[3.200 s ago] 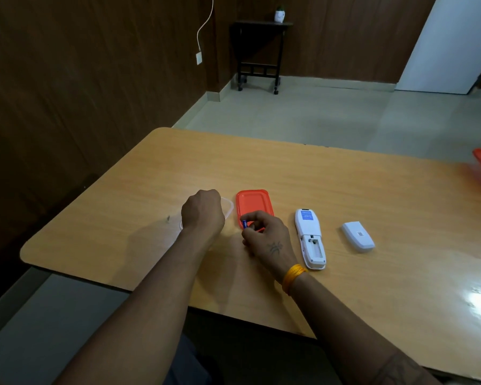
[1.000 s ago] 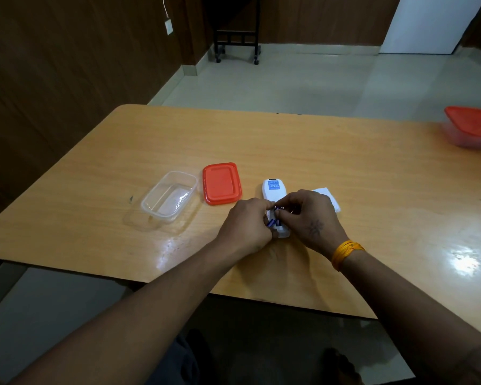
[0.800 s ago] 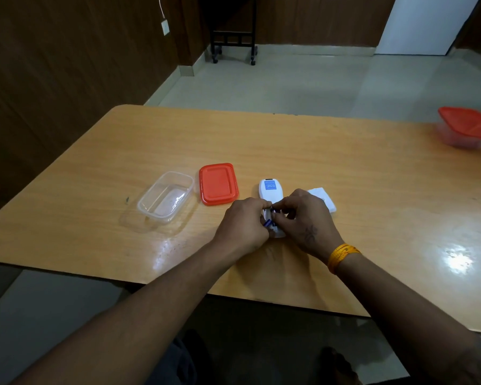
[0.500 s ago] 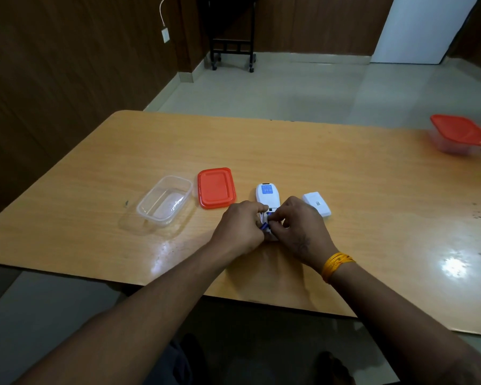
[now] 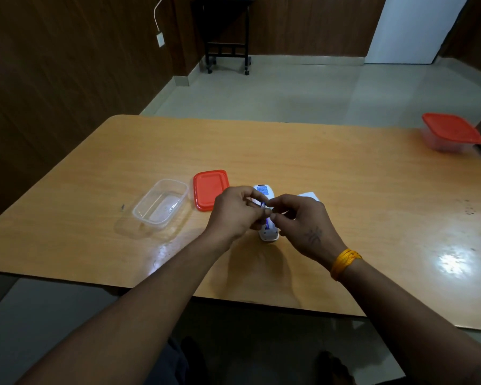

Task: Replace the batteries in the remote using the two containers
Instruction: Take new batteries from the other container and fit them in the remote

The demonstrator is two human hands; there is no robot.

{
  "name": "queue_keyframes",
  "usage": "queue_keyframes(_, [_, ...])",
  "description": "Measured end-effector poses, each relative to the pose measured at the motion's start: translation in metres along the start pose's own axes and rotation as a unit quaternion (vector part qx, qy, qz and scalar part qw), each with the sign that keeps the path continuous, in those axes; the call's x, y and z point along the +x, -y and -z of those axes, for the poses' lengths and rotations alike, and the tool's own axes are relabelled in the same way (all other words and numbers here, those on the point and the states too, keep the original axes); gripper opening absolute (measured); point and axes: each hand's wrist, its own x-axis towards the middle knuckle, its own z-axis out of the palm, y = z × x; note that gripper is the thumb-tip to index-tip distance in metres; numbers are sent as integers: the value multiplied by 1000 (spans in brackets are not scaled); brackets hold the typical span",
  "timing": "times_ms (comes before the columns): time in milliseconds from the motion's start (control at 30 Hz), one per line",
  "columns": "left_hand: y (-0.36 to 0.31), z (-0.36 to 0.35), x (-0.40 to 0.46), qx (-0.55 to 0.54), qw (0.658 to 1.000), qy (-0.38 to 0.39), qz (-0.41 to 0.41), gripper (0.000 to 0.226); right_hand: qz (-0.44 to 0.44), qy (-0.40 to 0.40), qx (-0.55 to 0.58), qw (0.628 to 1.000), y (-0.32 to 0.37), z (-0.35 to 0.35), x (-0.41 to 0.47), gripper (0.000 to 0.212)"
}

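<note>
Wooden table (image 5: 345, 190) carries a white remote (image 5: 267, 232), lying flat beneath both hands. Left hand (image 5: 235, 212) pinches a blue battery (image 5: 262, 204); right hand (image 5: 303, 220) fingertips narrow, touching it.

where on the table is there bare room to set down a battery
Bare wood lies between the right hand and the closed container, and across the far strip of the table. It is crowded around the remote, with both hands, the red lid and open container.
</note>
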Motion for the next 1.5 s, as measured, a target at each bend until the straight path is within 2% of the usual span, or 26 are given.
queue_keyframes(167, [-14,-5,2,-119,991,3,69,19,39,-10,-35,999,5,0,-2,38])
queue_keyframes(333, [-14,-13,5,-89,995,13,47,12,6,-57,-25,998,2,1,2,37])
queue_keyframes(467, [-12,-8,3,-72,995,56,30,17,1,-63,-43,997,-1,2,5,31])
queue_keyframes(533, [-10,-4,2,-16,999,50,5,29,12,-78,-56,995,-3,3,8,23])
queue_keyframes(567, [-8,-1,1,57,997,34,-25,37,11,-83,-58,995,-5,3,8,20])
queue_keyframes(633, [-3,4,2,222,971,12,-85,53,3,-84,-57,995,-9,2,9,18])
queue_keyframes(767, [5,7,4,346,929,77,-109,80,27,-65,-89,994,-18,-6,7,13])
queue_keyframes(867, [10,3,6,410,898,96,-124,76,92,-40,-160,982,-18,-7,6,4])
queue_keyframes(1000, [7,3,6,416,895,79,-138,56,123,11,-215,969,-11,-7,9,5])
queue_keyframes(1100, [7,3,5,418,894,78,-140,56,101,18,-195,975,-10,-5,14,7])
queue_keyframes(1200, [7,4,6,416,895,79,-141,69,63,41,-183,980,-12,-5,13,12])
queue_keyframes(1300, [5,5,6,424,891,77,-144,79,8,48,-165,985,-14,-7,11,6])
queue_keyframes(1400, [4,5,6,422,891,77,-147,78,-36,41,-127,990,-16,-8,10,2])
queue_keyframes(1500, [5,5,5,418,893,70,-149,73,-73,31,-91,993,-19,-9,10,7])
